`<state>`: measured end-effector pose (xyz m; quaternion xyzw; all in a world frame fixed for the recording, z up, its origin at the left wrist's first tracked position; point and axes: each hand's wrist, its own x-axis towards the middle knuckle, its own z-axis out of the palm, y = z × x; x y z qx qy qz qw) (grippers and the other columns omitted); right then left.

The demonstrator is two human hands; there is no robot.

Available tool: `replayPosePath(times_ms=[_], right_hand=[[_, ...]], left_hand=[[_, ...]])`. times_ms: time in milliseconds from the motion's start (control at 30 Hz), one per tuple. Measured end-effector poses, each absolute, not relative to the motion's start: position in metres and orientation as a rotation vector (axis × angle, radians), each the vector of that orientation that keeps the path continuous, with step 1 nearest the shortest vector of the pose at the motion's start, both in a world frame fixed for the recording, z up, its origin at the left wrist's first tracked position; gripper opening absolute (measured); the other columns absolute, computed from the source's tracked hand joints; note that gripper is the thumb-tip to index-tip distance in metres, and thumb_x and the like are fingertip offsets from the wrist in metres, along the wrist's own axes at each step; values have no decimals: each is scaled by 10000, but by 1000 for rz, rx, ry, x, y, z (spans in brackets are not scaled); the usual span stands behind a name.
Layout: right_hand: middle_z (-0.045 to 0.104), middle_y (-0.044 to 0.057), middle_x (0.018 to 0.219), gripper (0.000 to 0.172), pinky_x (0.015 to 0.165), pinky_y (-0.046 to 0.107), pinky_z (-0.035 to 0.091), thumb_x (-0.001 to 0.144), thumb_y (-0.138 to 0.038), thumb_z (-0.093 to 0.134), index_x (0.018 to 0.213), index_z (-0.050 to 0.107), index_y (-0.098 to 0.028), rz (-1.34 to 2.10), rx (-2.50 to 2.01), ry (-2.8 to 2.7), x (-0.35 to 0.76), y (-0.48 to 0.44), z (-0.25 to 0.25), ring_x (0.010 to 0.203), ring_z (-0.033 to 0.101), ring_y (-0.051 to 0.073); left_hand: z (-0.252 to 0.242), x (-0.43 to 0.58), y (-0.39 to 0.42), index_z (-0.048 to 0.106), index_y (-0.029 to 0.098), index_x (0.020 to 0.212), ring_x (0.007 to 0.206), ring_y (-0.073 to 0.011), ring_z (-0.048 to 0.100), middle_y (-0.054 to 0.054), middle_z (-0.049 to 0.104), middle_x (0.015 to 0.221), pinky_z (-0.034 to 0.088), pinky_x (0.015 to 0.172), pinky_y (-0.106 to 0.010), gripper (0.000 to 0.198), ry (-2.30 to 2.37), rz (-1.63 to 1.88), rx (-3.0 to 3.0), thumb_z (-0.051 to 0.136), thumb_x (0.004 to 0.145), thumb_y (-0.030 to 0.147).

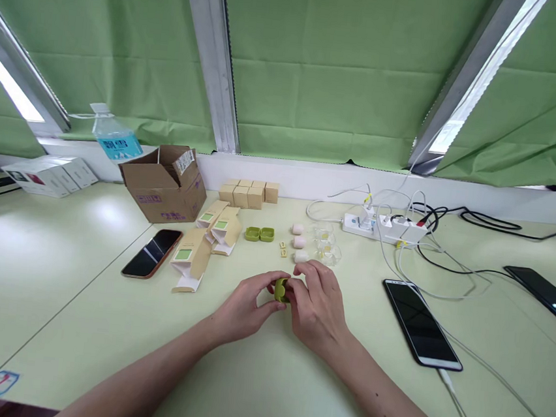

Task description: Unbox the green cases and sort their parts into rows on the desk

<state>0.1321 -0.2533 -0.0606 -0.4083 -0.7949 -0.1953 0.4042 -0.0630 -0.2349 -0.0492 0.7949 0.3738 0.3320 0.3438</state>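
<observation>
Head | L hand (pixel 245 308) pinches grn case (pixel 280 290) | R hand (pixel 318 307) on it, finger grip can't tell

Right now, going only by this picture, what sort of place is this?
Probably an office or workroom, though the picture cannot settle which: a wide pale table, green blinds behind it, and a power strip on top.
</observation>
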Motion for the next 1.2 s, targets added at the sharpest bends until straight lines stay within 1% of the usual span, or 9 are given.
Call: replayPosePath(times_ms=[100, 267, 467, 600, 733, 833, 933, 1033, 1200], right_hand=[[645, 142, 1127, 170, 909, 472, 528, 913, -87, 610, 1001, 696, -203, -416, -1035, -1981, 134, -254, -57, 1168, 552, 322], [652, 125, 1165, 273, 935, 490, 538, 904, -75, 620, 1109, 710, -231, -291, -1006, -1982, 136, -254, -56, 1175, 545, 321], [655, 95, 1075, 178, 883, 465, 550, 923, -84, 651, 930, 730, -243, -81, -1003, -1921, 134, -252, -53, 1099, 535, 292], [637, 79, 1037, 132, 938, 501, 531, 925, -165, 691, 875, 751, -271, 51, -1064, -1803, 144, -239, -34, 1110, 542, 296], [648, 84, 1059, 136, 991, 474, 486, 940, -221, 687, 878, 797, -270, -58, -1237, -1763, 149, -194, -16, 1147, 521, 295], [686, 106, 1132, 205, 987, 459, 430, 963, -218, 640, 934, 837, -265, -197, -1583, -2029, 140, -148, -14, 1171, 488, 314], [715, 143, 1094, 203, 990, 458, 382, 901, -151, 666, 883, 849, -237, -209, -1641, -2153, 123, -111, -19, 1174, 479, 328], [719, 184, 1069, 226, 978, 458, 358, 855, -92, 659, 917, 850, -198, -220, -1697, -2211, 108, -90, -27, 1150, 485, 339], [728, 188, 1060, 231, 970, 446, 349, 825, -80, 670, 938, 842, -186, -216, -1736, -2239, 106, -83, -28, 1130, 499, 335]], left_hand=[[-49, -63, -235, 654, 262, 1328, 1097, -220, 694, -32, 760, 1204, 555, 1014, -353, 408, 965, 877, 2050, 681, 924, 214], [-52, -66, -233, 649, 255, 1324, 1095, -217, 700, -39, 758, 1210, 556, 1011, -353, 381, 957, 896, 2027, 673, 945, 232], [-53, -67, -231, 630, 259, 1343, 1115, -209, 697, -36, 752, 1226, 538, 1028, -341, 399, 940, 875, 2066, 672, 949, 213], [-58, -70, -223, 612, 254, 1373, 1106, -221, 697, -53, 746, 1252, 539, 1031, -368, 423, 1073, 926, 2069, 676, 955, 263], [-63, -74, -214, 624, 252, 1343, 1050, -224, 690, -54, 745, 1230, 552, 991, -382, 412, 1204, 968, 2021, 681, 936, 276], [-62, -73, -213, 628, 260, 1314, 1047, -220, 685, -49, 742, 1234, 551, 986, -376, 399, 1230, 977, 2025, 677, 918, 245], [-61, -73, -212, 624, 261, 1278, 1030, -219, 691, -44, 746, 1203, 556, 967, -368, 397, 1249, 974, 2014, 681, 889, 211], [-63, -75, -208, 612, 259, 1250, 1016, -226, 695, -38, 749, 1144, 555, 950, -371, 403, 1271, 970, 1984, 693, 860, 193], [-64, -79, -204, 594, 265, 1214, 977, -224, 696, -30, 740, 1110, 555, 915, -364, 389, 1297, 969, 1968, 684, 846, 176]])
